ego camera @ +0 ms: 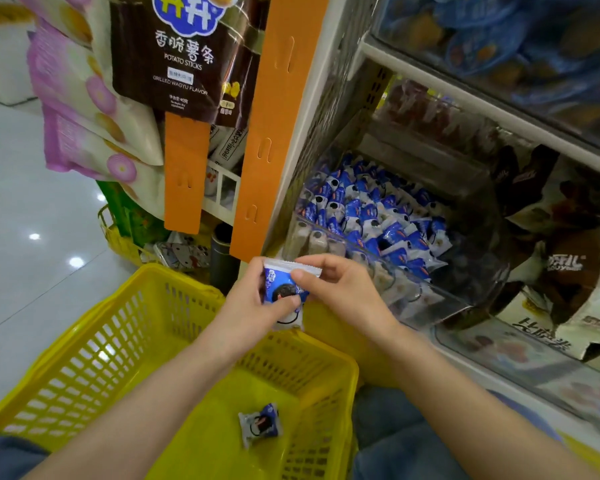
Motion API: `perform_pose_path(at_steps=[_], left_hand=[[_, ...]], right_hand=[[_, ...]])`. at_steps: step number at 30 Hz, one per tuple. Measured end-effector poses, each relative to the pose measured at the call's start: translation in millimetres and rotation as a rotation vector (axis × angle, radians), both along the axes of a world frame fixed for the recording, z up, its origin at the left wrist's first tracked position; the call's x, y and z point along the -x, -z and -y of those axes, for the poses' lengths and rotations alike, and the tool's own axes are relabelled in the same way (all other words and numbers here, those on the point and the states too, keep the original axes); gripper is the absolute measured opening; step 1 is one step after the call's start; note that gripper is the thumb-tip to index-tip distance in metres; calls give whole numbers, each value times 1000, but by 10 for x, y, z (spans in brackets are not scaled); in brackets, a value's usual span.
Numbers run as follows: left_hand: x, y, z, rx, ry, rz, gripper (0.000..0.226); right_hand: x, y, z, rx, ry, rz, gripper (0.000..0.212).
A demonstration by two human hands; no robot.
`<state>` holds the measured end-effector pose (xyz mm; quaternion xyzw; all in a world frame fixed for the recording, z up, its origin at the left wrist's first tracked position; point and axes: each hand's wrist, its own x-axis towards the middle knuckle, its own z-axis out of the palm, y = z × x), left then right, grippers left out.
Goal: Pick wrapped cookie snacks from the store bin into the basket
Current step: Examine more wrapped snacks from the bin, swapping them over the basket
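The wrapped cookie snack [284,289], a blue and white packet, is held up in the air just above the far rim of the yellow basket [174,278], between the basket and the store bin [430,292]. The left hand [253,306] grips it from the side, thumb across the front and fingers curled behind, while the right hand [340,289] pinches the crimped top edge between thumb and forefinger. This looks like the carry step: the packet is out of the bin but not yet dropped. The next move calls for bringing it back over the open basket and letting go with both hands, so it falls inside and not on the rim. By count, there is one packet in the hands and one second packet [260,424] lying on the basket floor near the middle, well apart from the hands. The pile of matching packets [371,216] in the bin is too many and too jumbled to count. Beyond that hang one brown bag of potato sticks [184,53] and two orange strips [184,174].
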<state>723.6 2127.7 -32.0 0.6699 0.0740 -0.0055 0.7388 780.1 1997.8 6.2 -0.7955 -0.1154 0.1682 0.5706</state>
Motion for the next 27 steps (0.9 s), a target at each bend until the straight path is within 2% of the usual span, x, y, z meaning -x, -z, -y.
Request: perform_pose_path(at_steps=[2, 4, 7, 8, 12, 15, 17, 23, 25, 27], left_hand=[[32, 23, 5, -55, -18, -1, 29], [61, 43, 12, -49, -41, -17, 20], [81, 54, -3, -3, -79, -14, 9], [78, 59, -19, -7, -91, 1, 7], [94, 101, -59, -81, -133, 21, 22], [106, 131, -59, -107, -146, 23, 33], [114, 123, -62, -117, -148, 32, 32], [150, 106, -77, -50, -127, -50, 23], [172, 107, -73, -33, -128, -102, 24], [191, 103, -67, -16, -128, -124, 20]], right_hand=[[46, 80, -14, -50, 11, -198, 25], [63, 135, -25, -90, 24, -307, 21], [65, 162, -36, -127, 16, -369, 4], [68, 171, -40, -123, 2, -348, 4], [91, 212, -61, -66, -60, -55, 17], [109, 241, -65, 134, -74, 277, 12], [130, 253, -59, 253, -81, 446, 5], [160, 229, 3, 440, -280, 840, 12], [159, 218, 13, 449, -314, 841, 12], [153, 213, 5, 381, -289, 708, 10]])
